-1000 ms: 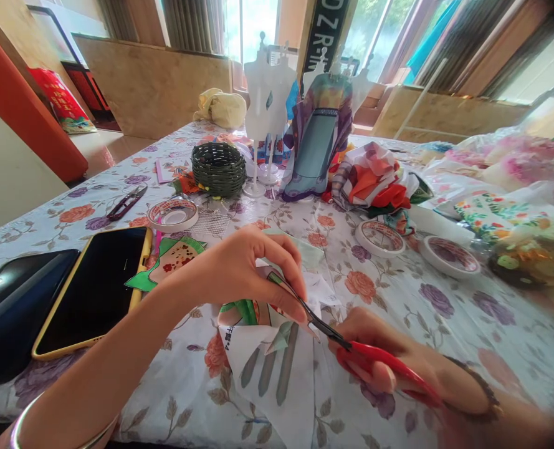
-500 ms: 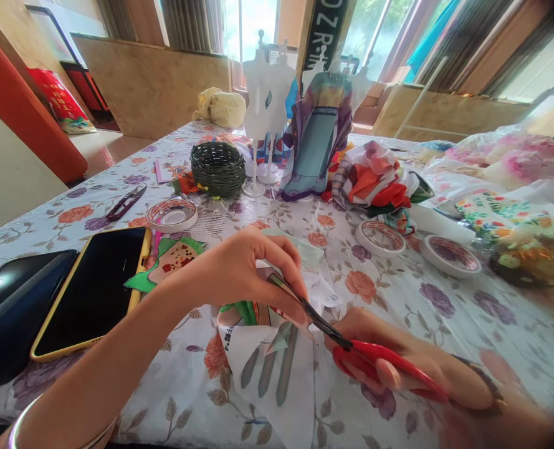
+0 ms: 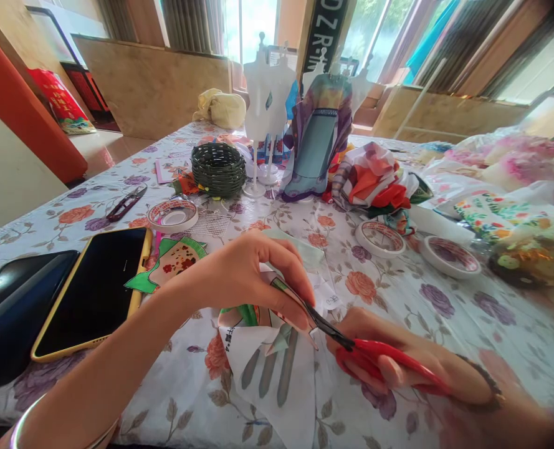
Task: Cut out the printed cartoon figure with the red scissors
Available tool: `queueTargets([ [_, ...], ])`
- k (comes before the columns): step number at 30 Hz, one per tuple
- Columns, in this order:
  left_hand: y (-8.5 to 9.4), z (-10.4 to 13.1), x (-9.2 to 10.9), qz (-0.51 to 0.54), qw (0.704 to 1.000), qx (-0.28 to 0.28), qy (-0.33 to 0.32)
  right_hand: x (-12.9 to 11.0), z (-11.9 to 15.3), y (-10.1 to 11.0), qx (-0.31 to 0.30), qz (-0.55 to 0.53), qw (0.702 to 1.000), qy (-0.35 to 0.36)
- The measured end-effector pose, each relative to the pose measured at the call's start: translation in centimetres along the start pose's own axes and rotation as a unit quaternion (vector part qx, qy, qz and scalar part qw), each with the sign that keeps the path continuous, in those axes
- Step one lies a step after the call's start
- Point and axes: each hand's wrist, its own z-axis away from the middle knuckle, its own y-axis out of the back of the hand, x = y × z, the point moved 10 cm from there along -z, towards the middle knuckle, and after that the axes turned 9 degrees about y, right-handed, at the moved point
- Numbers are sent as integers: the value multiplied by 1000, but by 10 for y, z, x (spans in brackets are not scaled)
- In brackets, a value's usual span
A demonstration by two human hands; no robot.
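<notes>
My right hand (image 3: pixel 379 349) grips red-handled scissors (image 3: pixel 398 362), their dark blades pointing up and left. Pinched between the thumb and fingers of my left hand (image 3: pixel 267 274) is a white printed cloth (image 3: pixel 300 386), which hangs toward the table edge and shows three grey-green strips and some black lettering. Whether it is fabric or paper is hard to be sure of. Close to my left fingertips, the blades meet a pale printed edge; their tips are partly hidden. A green-and-beige printed cutout (image 3: pixel 176 259) lies beyond my left forearm.
On the flowered tablecloth (image 3: pixel 202 386) lie a yellow-cased phone (image 3: pixel 90 290), a dark case (image 3: pixel 19 312), thread snips (image 3: pixel 127 202) and several tape rolls (image 3: pixel 380 238). Behind stand a dark woven basket (image 3: pixel 218 171), white mannequins (image 3: pixel 258 93) and a dressed mannequin (image 3: pixel 318 137). Bundled cloth (image 3: pixel 374 181) sits right.
Both hands, the cloth and the scissors have shifted very slightly to the right. My grip on each thing is the same.
</notes>
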Motion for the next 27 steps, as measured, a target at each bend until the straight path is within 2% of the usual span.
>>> queueTargets([
  [3,-1,0,-2,-1,1000,-3,7,-1,0,2,20,-2,1000,3],
  [5,1,0,-3,2,1000,0,8,2,2,2,30,-9,999,-38],
  [6,2,0,-3,3,1000,3,8,3,3,5,57,-18,997,-55],
  [7,3,0,-4,2,1000,4,9,4,3,2,50,-34,995,-73],
  [8,3,0,-5,-1,1000,1,11,2,3,7,81,-43,993,-69],
  [12,3,-1,-7,-8,1000,-14,6,-1,3,-2,52,-60,995,-64],
  [16,3,-2,-8,-21,1000,-15,3,4,10,6,110,-41,991,-72],
  [21,2,-2,-7,-20,1000,-19,3,4,6,-1,63,-30,997,-35],
  [24,1,-1,-5,-27,999,-17,1,3,4,4,56,11,998,-40],
  [27,1,-1,-3,-25,1000,-17,-6,1,2,-1,20,40,998,-53],
])
